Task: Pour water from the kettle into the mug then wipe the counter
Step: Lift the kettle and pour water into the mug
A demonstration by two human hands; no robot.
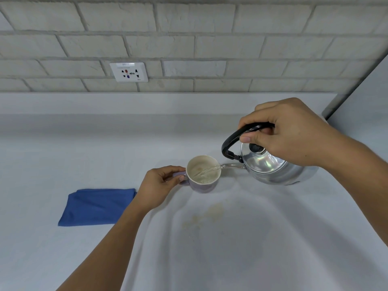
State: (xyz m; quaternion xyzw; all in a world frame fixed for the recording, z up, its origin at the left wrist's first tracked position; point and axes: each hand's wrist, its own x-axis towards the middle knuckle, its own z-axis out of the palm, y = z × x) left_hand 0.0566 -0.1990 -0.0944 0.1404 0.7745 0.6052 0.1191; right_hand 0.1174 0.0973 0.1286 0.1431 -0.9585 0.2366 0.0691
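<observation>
1. A pale grey bench (63,154) runs below a wall of whitewashed brick (189,45); a white wall socket (129,72) sits on the brick, up and to the left of the mug.
2. A folded blue cloth (94,206) lies flat on the bench, well to the left of the mug and a little nearer the camera, partly covered at its right edge by the left forearm.
3. The left hand (156,189) is just left of the mug, its fingers and thumb closed on the mug's handle.
4. The mug (203,174), lilac outside and cream inside, stands upright on the bench with some water at its bottom.
5. A thin stream of water (206,171) arcs from the kettle's spout into the mug, crossing its right rim.
6. A faint yellowish-brown stain (204,216) marks the bench near the mug, on the camera side.
7. The shiny metal kettle (270,166) is just right of the mug, tilted toward it, its spout tip at the mug's rim; I cannot tell whether its base touches the bench.
8. The right hand (291,131) is above the kettle, right of the mug, wrapped tightly around the black arched handle (235,135), with the lid's black knob showing just below the thumb.
</observation>
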